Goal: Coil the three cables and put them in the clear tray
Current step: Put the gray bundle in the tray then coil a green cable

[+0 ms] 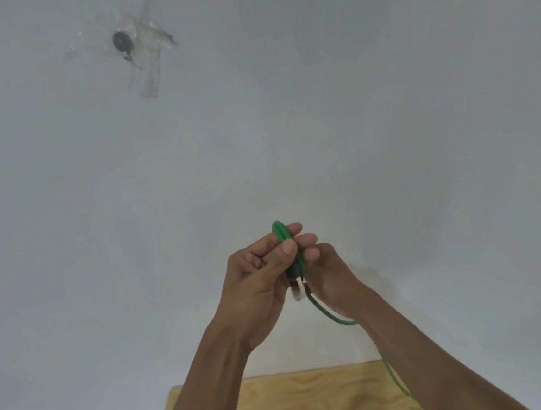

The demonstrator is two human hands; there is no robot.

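Head view: I see left hand [256, 279] and right hand [324, 265] both closed on green cable [282, 233], centre-low of frame. Cable light, soft; I judge grip best near plug [294, 277].

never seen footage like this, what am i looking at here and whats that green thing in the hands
There is no machine here: this is one picture from a wide-angle camera worn on a person's head, looking forward and down at their own bare hands. The left hand and right hand are raised together in front of a pale wall, both closed around a green cable that is looped between the fingers. Its dark plug pokes out below the grip, and the rest of the cable trails down past the right forearm. At the bottom is a light wooden surface. Something dark is taped to the wall at upper left. No tray is visible.
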